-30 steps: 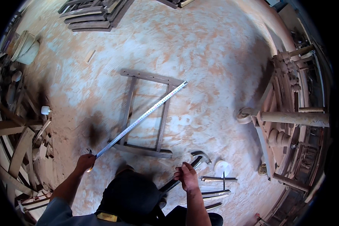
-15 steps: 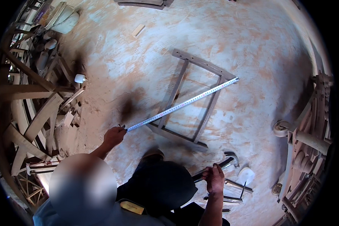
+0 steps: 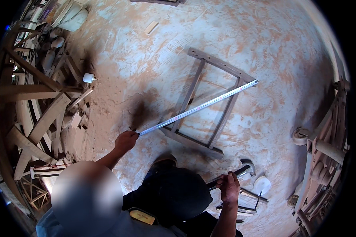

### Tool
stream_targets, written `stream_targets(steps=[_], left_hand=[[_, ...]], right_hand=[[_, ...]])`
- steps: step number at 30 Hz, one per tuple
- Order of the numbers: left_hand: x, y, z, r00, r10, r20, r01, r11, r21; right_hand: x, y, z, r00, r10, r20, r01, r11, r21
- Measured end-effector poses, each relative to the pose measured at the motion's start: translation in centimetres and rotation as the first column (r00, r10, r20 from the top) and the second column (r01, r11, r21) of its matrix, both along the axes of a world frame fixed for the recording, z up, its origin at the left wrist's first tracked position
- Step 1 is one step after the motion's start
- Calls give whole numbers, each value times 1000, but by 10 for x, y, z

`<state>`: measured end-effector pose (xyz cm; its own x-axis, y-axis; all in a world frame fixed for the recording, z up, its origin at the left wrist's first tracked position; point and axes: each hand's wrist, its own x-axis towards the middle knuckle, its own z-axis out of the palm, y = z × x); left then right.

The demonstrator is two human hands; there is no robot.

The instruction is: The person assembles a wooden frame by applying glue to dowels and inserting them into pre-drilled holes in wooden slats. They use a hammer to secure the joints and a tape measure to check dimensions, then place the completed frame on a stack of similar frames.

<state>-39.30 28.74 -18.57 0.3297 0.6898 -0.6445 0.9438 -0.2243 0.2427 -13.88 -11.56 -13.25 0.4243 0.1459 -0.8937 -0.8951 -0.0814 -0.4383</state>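
Observation:
My left hand (image 3: 125, 141) is closed around the near end of an extended tape measure (image 3: 209, 103); the case is hidden by the hand. Its blade runs diagonally across a dark wooden frame (image 3: 188, 98) lying on the floor, with the tip at the far right corner. The frame has two long end boards, one with holes, joined by two rails. My right hand (image 3: 228, 185) is closed, thumb against fingers, over the handle of a claw hammer (image 3: 247, 169). Whatever it pinches is too small to make out. The hammer handle's end is hidden behind my knee.
Wooden parts (image 3: 43, 118) pile up along the left, with a small white bottle (image 3: 88, 78) beside them. A bucket (image 3: 73, 19) stands far left. Stacked timber (image 3: 324, 158) lines the right. A white round lid-like piece (image 3: 262, 184) and a bow-shaped tool (image 3: 245, 210) lie near my right hand.
The whole view has shifted slightly, so the floor things appear further right. The blade still lies across the frame, and both hands keep nearly the same pose.

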Motion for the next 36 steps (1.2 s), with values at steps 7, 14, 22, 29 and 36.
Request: stream_targets(steps=[7,14,22,29,36], left_hand=[[2,-2,2,1000,-4,-1,4,1000,-21],[9,-1,9,997,11,-70,-16,998,-68],[3,8,-3,993,106,-43,-115,934,-338],[4,-4,-7,968,236,86,-165,855,-491],[-20,-4,-13,996,83,-23,-86,923,-376]], right_hand=[[-1,-3,-3,1000,0,-9,0,1000,-5],[-1,-4,-6,1000,13,-9,-13,1000,-16],[-5,-8,-8,1000,-16,-21,16,1000,-13],[-11,-18,-17,999,-31,-25,31,1000,-7],[-15,-25,-19,1000,-2,-12,2,999,-37]])
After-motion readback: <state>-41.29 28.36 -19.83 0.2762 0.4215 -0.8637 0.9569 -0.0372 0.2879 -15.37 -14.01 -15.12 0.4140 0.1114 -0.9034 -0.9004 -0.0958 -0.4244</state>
